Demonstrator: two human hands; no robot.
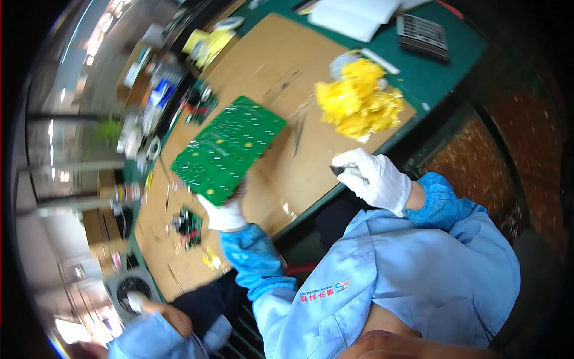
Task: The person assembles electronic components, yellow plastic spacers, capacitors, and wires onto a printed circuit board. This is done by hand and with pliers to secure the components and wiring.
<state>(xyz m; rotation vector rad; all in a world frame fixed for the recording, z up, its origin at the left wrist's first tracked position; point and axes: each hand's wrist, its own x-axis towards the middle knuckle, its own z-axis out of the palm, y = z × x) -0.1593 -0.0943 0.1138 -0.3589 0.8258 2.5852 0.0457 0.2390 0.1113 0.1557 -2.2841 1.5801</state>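
My left hand (223,214), in a white glove, is closed on the near edge of a large green circuit board (230,149). The board is tilted above the brown cardboard, its face dotted with solder points; its underside and my fingers behind it are hidden. Off to the right, past the bench's front edge, my gloved right hand (376,179) is curled shut around a small dark piece (337,170) whose kind I cannot make out. A heap of crumpled yellow film pieces (359,99) lies beyond this hand. Between board and heap rest tweezers (297,136).
Cardboard (281,54) covers much of the green bench. A calculator (422,36) and white papers (353,17) lie at the far right. Small board assemblies (188,226) sit on the left, near a co-worker's sleeve (156,335) and a fan (128,290). Boxes (101,226) stand behind.
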